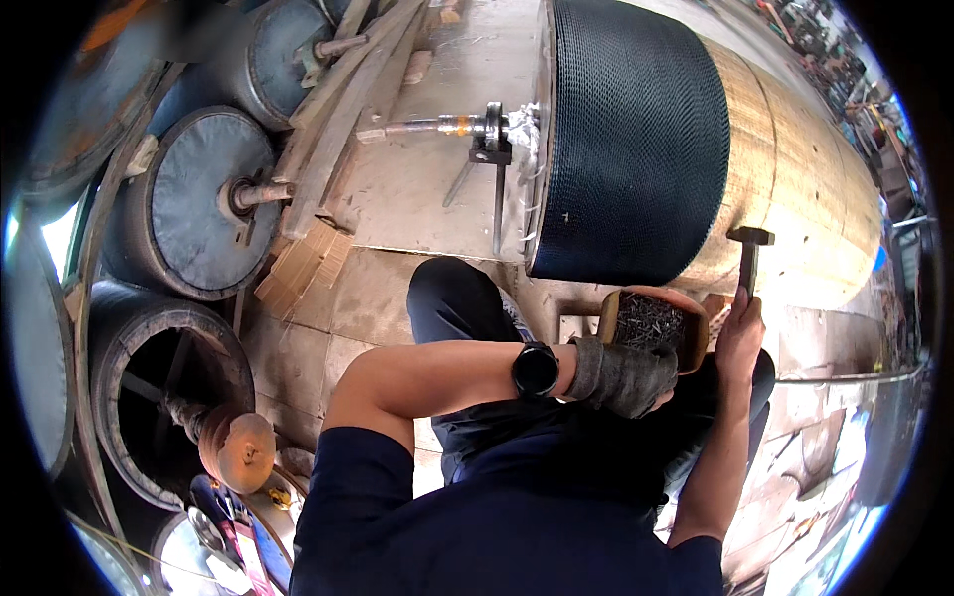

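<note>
Nearest us, our left hand [624, 375] — gloved in worn grey cloth, fingers curled shut — rests at the near rim of the brown bowl [696, 333] heaped with dark nails [648, 322]. Just right of the bowl, our bare right hand [740, 338] wraps its fingers tight round the hammer [749, 250], head upright. Beyond the bowl lies the big drum [795, 179] — pale wood, one end sheathed in black mesh [636, 139]; little open room between.

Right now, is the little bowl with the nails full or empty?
Nearly full. The brown bowl has dark nails heaped almost to its rim, beside the gloved left hand.
</note>
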A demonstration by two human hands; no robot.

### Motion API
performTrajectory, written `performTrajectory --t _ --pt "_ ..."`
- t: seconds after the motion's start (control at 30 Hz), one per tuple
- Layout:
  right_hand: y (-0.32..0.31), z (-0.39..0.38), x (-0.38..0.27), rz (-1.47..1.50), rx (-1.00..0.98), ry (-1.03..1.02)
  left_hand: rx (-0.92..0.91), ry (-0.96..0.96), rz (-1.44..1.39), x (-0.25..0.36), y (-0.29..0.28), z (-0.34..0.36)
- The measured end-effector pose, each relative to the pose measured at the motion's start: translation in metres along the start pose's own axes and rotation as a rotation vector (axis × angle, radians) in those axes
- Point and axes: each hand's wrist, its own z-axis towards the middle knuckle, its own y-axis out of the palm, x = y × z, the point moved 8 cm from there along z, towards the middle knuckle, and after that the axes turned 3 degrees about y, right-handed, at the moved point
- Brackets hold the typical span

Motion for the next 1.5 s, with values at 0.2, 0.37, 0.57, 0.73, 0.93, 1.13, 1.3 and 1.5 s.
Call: performTrajectory --t 0.2,0.37,0.57,0.73,0.93,1.13,1.3,1.5 --pt "0.000 -0.002 0.000 -0.077 0.024 0.066 0.104 -0.020 -0.473 -0.039 -0.031 -0.007" --pt "0.004 0.003 0.009 -0.057 0.021 0.085 0.069 -0.184 -0.361 -0.023 -0.022 -0.006" --pt "0.006 0.002 0.015 -0.031 0.008 0.101 -0.073 0.093 -0.580 -0.014 0.005 -0.004" --pt "0.008 -0.003 0.028 0.049 -0.077 0.158 -0.076 0.221 -0.606 -0.002 0.031 0.003" --pt "0.001 -0.011 0.031 0.204 -0.127 0.230 -0.178 0.210 -0.691 -0.022 0.052 0.005" --pt "-0.009 -0.061 -0.037 0.980 -0.422 0.379 -0.208 0.012 -0.563 0.033 0.078 0.020" --pt "-0.021 -0.100 -0.090 1.189 -0.769 0.230 -0.216 0.028 -0.571 0.039 0.070 0.016" --pt "-0.033 -0.138 -0.096 1.109 -0.790 0.010 -0.282 -0.059 -0.706 0.048 0.040 0.022"
